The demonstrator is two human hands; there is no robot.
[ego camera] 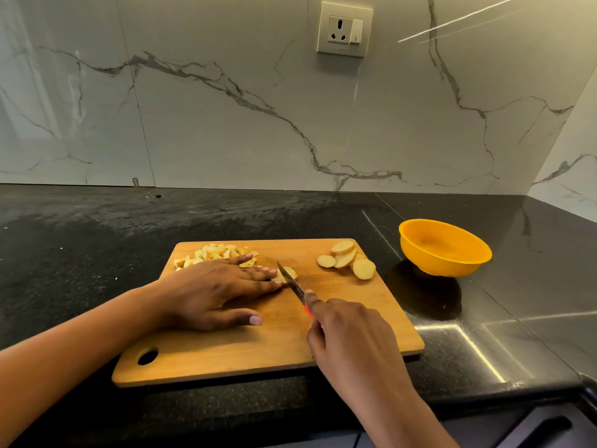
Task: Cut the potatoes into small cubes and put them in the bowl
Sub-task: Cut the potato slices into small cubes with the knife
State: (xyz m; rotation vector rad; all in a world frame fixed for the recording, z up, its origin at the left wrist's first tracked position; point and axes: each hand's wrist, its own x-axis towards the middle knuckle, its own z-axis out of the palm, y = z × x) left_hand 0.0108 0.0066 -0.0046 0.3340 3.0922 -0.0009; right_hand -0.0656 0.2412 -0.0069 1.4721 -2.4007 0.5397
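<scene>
A wooden cutting board (355, 324) lies on the black counter. My left hand (213, 292) lies flat on it, straight fingertips pressing a potato slice (288, 273). My right hand (349, 334) grips a knife (292, 282) by its red handle, index finger along the blade's back; the blade rests on that slice. A heap of small potato cubes (214, 253) sits at the board's far left corner, partly behind my left hand. Several round potato slices (347, 258) lie at the far right corner. The orange bowl (444, 247) stands to the right of the board and looks empty.
The black stone counter (97, 237) runs to a marble wall with a power socket (345, 29). The marble side wall closes the corner at right. The counter's front edge is near the board's near side. A dark drawer front (549, 428) shows at the bottom right.
</scene>
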